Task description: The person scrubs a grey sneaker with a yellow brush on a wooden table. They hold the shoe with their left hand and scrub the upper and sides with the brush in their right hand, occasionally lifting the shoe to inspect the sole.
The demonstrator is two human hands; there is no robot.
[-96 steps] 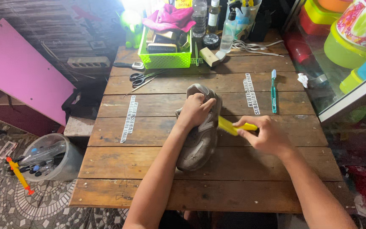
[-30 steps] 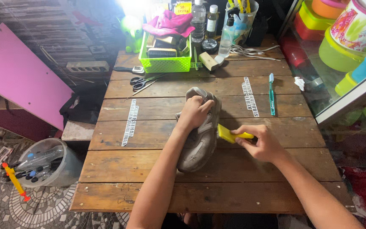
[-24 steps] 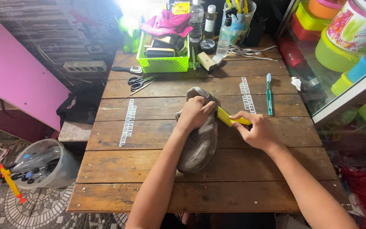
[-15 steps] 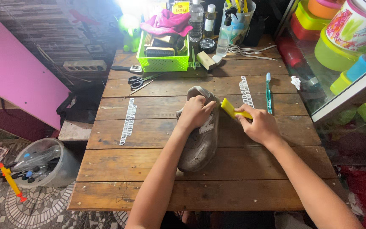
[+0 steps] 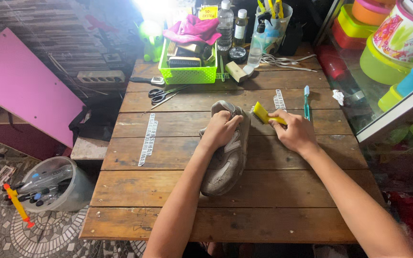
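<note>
Two bare hands over a wooden table (image 5: 273, 191). Left hand (image 5: 220, 129) closed around the upper part of a grey shoe (image 5: 226, 157), pinning it on the planks; shoe lies lengthwise, its far end just past the knuckles, its near end toward the person. Right hand (image 5: 295, 131) closed on a yellow brush (image 5: 263, 113), bristle end touching the shoe's far end, just right of the left hand. Blue toothbrush (image 5: 306, 101) lies just beyond the right hand. Scissors (image 5: 161, 95) sit beyond and left of the left hand. Green basket (image 5: 188, 74) stands farther out, bottles (image 5: 225, 21) behind it. Grey bucket (image 5: 53, 184) on the floor, well left of the left arm.
</note>
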